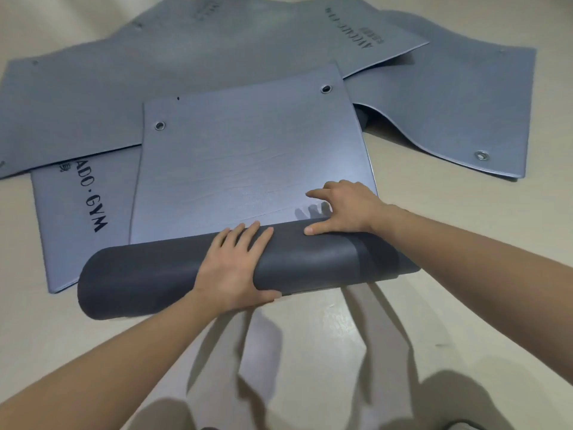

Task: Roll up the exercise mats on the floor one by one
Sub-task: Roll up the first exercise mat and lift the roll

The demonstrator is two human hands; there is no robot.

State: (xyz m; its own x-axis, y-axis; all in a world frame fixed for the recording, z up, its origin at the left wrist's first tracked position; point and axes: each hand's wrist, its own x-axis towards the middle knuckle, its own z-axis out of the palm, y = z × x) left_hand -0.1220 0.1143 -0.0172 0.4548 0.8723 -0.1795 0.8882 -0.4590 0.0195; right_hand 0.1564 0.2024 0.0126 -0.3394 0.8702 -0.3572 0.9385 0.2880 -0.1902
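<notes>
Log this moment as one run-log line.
stage: mid-roll | left hand: flat on roll | right hand: on roll's far edge | other mats: unrolled

Half-rolled grey mat tops several flat overlapping mats.

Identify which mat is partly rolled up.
The front mat under both hands: its near end forms a dark roll; the other mats lie flat.

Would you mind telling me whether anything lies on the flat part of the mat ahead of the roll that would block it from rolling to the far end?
Nothing visible does. The flat stretch ahead of the roll is bare up to its two eyelets. Only the right hand reaches past the roll onto it; the left hand lies on the roll.
</notes>
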